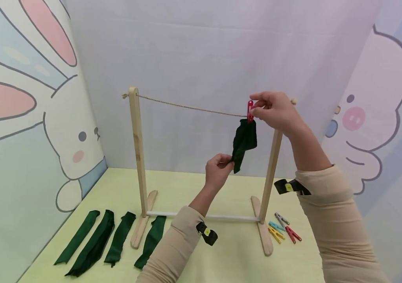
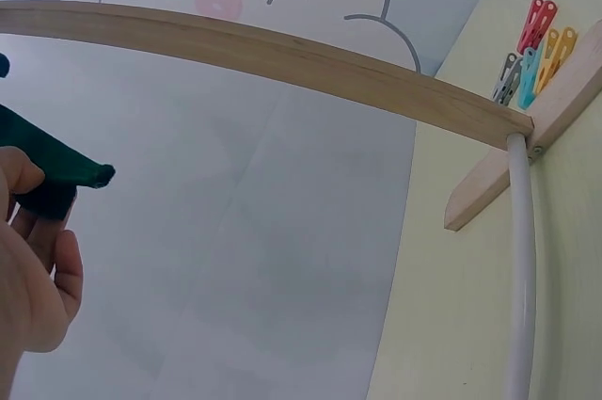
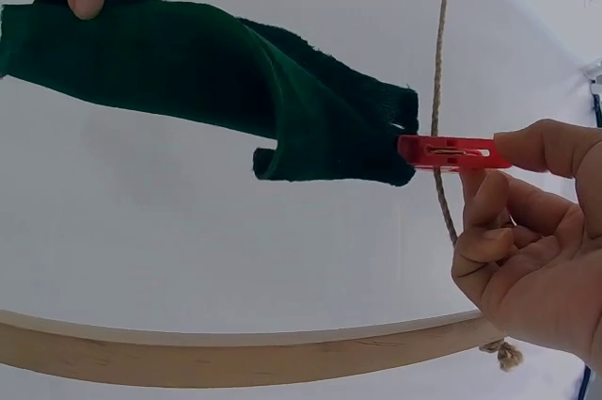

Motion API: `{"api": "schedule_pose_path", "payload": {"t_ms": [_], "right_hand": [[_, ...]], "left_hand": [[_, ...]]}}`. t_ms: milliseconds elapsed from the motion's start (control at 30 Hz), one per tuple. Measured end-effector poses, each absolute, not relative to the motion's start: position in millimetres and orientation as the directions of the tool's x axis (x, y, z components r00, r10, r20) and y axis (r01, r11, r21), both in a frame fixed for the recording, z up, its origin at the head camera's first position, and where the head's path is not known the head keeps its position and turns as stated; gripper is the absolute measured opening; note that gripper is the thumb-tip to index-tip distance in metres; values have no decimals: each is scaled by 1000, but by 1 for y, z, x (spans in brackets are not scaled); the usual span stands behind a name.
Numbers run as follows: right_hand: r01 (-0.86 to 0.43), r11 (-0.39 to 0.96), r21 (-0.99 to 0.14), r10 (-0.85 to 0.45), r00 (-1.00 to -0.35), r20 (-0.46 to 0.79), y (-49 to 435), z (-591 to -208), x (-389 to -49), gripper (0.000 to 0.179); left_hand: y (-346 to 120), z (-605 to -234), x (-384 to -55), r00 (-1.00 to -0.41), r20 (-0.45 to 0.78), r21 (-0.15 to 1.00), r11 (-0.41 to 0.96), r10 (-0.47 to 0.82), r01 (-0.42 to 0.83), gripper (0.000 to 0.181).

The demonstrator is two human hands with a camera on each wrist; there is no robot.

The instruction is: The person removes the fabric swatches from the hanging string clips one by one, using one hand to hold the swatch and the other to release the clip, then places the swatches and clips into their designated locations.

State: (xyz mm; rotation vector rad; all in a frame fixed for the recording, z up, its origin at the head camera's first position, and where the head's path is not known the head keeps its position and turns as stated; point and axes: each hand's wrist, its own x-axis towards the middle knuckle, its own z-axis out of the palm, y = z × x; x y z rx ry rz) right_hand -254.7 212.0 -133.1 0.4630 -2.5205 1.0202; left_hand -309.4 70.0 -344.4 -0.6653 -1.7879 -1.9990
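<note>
A dark green cloth strip (image 1: 245, 137) hangs from the rope (image 1: 190, 107), near its right end. My right hand (image 1: 278, 112) pinches the tail of a red clothespin (image 3: 450, 152) between thumb and fingers. In the right wrist view the clothespin crosses the rope, and its jaws meet the top edge of the cloth. Lower down, my left hand (image 1: 218, 171) pinches the side of the cloth near its bottom end. The left wrist view shows only the cloth's lower corner (image 2: 80, 172) at the fingers.
The rope runs between two wooden posts (image 1: 138, 153) joined by a white bar (image 1: 222, 217). Several green cloth strips (image 1: 93, 247) lie at the table's left. Several clothespins (image 1: 276, 232), grey, blue, yellow and red, lie beside the right foot (image 1: 265, 239) of the stand.
</note>
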Motion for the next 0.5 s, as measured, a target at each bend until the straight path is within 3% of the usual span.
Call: {"api": "schedule_pose_path", "payload": {"t_ms": [300, 500], "right_hand": [[-433, 701, -567, -173, -874, 453, 218, -135, -253, 34], [-488, 729, -480, -172, -809, 561, 221, -139, -250, 29]], "left_hand": [[63, -335, -296, -807, 590, 802, -142, 34, 580, 8], [56, -323, -284, -814, 578, 812, -147, 56, 565, 12]]}}
